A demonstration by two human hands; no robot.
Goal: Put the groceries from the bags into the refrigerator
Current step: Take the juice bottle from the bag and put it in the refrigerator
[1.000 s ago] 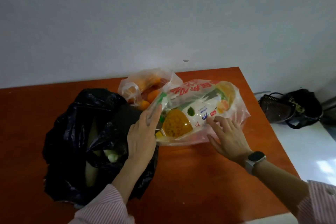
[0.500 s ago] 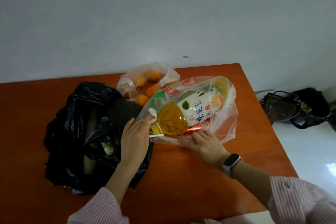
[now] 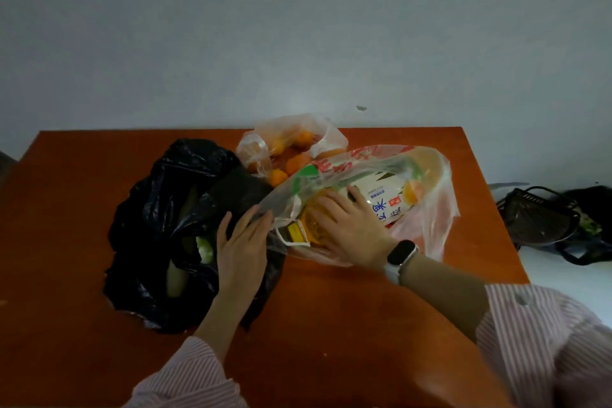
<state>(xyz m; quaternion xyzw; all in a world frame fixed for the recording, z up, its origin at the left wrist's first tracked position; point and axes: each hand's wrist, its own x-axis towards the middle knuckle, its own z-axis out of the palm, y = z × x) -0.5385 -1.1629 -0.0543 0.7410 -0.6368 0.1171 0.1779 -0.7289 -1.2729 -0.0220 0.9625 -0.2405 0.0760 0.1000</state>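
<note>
Fingers (image 3: 326,205) inside clear bag (image 3: 430,228), white carton (image 3: 381,199), orange-lidded tub (image 3: 311,228)

A plain pale grey-white painted wall (image 3: 298,26) filled the upper half of the view, marked only by a small dark chip (image 3: 361,108) just above the far edge of the orange-brown wooden table (image 3: 331,325). The table stood against that wall. To its right lay a light, glossy floor (image 3: 563,278), where a dark woven basket with handles (image 3: 539,222) sat beside a black bag (image 3: 592,209). The light was dim and even.
</note>
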